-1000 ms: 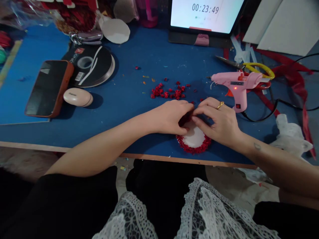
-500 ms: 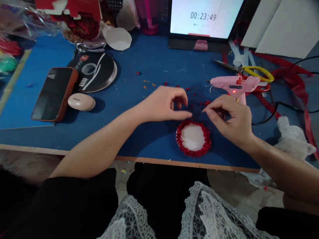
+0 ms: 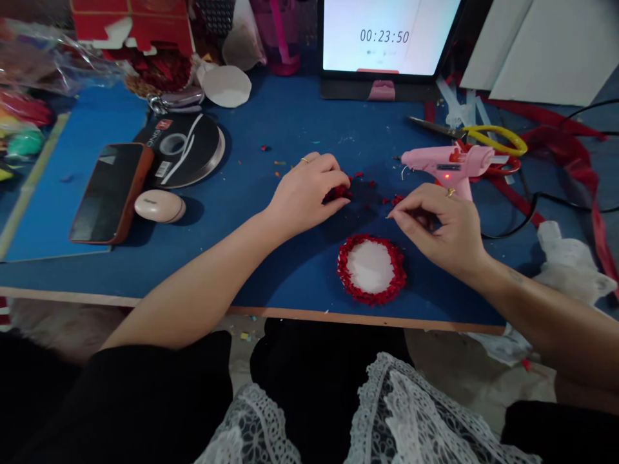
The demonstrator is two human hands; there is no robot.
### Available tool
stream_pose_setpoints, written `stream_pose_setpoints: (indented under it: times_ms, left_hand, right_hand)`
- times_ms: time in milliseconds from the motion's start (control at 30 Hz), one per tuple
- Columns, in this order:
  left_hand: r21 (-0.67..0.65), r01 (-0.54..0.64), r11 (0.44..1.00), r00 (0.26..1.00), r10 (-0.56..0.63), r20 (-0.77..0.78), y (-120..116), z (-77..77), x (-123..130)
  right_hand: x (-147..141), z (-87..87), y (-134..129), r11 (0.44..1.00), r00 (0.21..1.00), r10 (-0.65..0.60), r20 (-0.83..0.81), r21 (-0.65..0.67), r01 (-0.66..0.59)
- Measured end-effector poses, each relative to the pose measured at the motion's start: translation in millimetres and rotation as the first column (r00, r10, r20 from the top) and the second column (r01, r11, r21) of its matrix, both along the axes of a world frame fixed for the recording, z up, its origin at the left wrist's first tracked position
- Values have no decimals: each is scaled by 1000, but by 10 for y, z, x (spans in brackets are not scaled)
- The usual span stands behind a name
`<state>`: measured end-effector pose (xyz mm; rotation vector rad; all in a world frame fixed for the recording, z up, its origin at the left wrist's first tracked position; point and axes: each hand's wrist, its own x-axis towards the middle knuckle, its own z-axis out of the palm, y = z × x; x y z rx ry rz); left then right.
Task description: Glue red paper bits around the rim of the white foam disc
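My left hand [image 3: 309, 193] hovers low over the table, fingers curled and thumb apart from them. Small red scraps [image 3: 338, 192] show in the gap between thumb and fingers; they look loose rather than pinched. Thumb and forefinger of my right hand [image 3: 438, 225] are pressed together in a pinch, and whatever they hold is too small to make out. Red bits [image 3: 397, 200] lie just behind those fingertips. In front of both hands, a white disc [image 3: 371, 266] with a ruffled red border [image 3: 399, 277] lies flat, touched by neither hand.
Behind my right hand rests a pink glue gun [image 3: 447, 160], its light lit, beside yellow-handled scissors [image 3: 498, 138] and red ribbon [image 3: 565, 151]. To the left lie a phone [image 3: 109, 193], a pale case [image 3: 159, 206] and a ribbon spool [image 3: 188, 151]. A tablet [image 3: 387, 38] stands behind.
My left hand has drawn left, away from my right hand, and its fingers now curl over the red scraps. The right hand keeps its pinch; the view has shifted slightly.
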<state>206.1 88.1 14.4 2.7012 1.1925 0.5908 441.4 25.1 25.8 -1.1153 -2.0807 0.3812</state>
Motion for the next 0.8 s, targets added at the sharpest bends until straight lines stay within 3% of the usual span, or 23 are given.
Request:
stream_pose_setpoints:
  times_ms: [300, 400, 500, 567, 633, 733, 800]
  left_hand:
    - [57, -11, 998, 999, 13, -41, 18, -102, 138]
    - [32, -15, 999, 1000, 14, 24, 22, -93, 122]
    - [10, -41, 999, 982, 38, 183, -10, -49, 102]
    - [-56, -41, 998, 934, 59, 352, -57, -14, 113]
    - [-193, 6, 981, 837, 101, 538, -119, 12, 152]
    - [-420, 142, 896, 652, 235, 721, -217, 21, 237]
    - [-518, 226, 825, 587, 309, 748, -275, 12, 291]
  right_hand:
    - [0, -37, 26, 1000, 1000, 0, 7, 6, 0]
    - [19, -55, 34, 1000, 1000, -21, 4, 8, 21]
    - [32, -76, 51, 999, 999, -36, -5, -5, 36]
    - [29, -88, 67, 999, 999, -34, -13, -21, 34]
    - [15, -94, 82, 999, 1000, -23, -21, -29, 22]
    - [-24, -91, 87, 999, 999, -6, -38, -45, 5]
    - [-51, -84, 75, 994, 997, 24, -80, -101, -32]
